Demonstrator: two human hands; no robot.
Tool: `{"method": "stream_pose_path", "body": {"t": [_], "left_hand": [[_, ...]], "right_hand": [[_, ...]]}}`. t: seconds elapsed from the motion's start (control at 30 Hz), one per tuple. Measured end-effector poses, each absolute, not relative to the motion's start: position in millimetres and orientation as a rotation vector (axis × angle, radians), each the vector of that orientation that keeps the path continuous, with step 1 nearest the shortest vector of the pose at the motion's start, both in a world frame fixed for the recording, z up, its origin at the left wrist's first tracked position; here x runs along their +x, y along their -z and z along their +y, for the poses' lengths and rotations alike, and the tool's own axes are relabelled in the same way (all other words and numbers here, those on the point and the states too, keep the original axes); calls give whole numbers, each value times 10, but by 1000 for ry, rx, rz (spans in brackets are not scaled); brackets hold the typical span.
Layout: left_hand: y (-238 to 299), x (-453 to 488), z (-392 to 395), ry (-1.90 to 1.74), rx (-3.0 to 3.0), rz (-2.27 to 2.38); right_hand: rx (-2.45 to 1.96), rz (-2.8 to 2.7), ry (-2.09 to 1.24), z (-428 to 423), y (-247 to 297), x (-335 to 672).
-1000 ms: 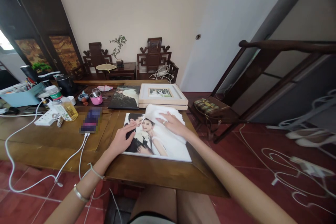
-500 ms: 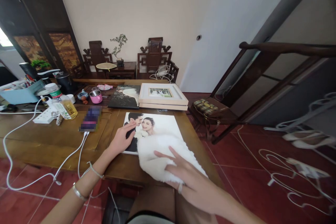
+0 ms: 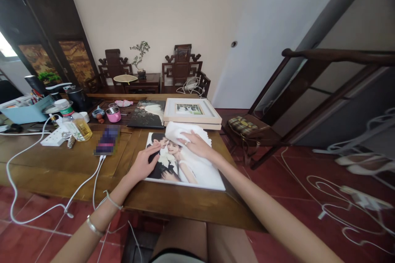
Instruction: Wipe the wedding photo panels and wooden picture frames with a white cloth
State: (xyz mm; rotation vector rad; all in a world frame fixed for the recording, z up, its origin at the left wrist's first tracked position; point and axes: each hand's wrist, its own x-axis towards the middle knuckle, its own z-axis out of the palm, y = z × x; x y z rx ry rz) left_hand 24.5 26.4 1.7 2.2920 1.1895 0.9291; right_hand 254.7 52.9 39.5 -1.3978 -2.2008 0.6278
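Observation:
A glossy wedding photo panel [image 3: 191, 174] lies flat on the wooden table, showing a couple in dark suit and white dress. My left hand [image 3: 146, 163] rests on its left edge, fingers extended, steadying nothing else. On the panel's upper right, my right hand [image 3: 197, 144] holds a fluffy white cloth [image 3: 175, 130] pressed against the surface, its fingers spread over the fabric. The cloth and hand cover the panel's top right part.
Behind the panel lie stacked picture frames [image 3: 212, 120] and a dark photo panel [image 3: 140, 120]. A phone [image 3: 107, 140] with white cables, a power strip [image 3: 52, 137], a bottle [image 3: 78, 127] and a pink cup [image 3: 113, 114] stand left. A wooden chair [image 3: 277, 90] is right.
My right hand has pushed the white cloth away from me, from the panel's near right part to its far edge, uncovering the lower picture. My left hand has stayed in place.

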Motion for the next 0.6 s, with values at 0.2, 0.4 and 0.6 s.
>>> {"method": "stream_pose_path", "body": {"t": [0.2, 0.4, 0.6], "left_hand": [[12, 241, 270, -958, 2286, 1211], [-14, 253, 262, -954, 2268, 1209], [-13, 250, 266, -945, 2270, 1209]], "right_hand": [[-1315, -2291, -628, -61, -392, 2518], [-1184, -2440, -776, -791, -528, 2505], [-1176, -2390, -778, -653, -492, 2513]]}}
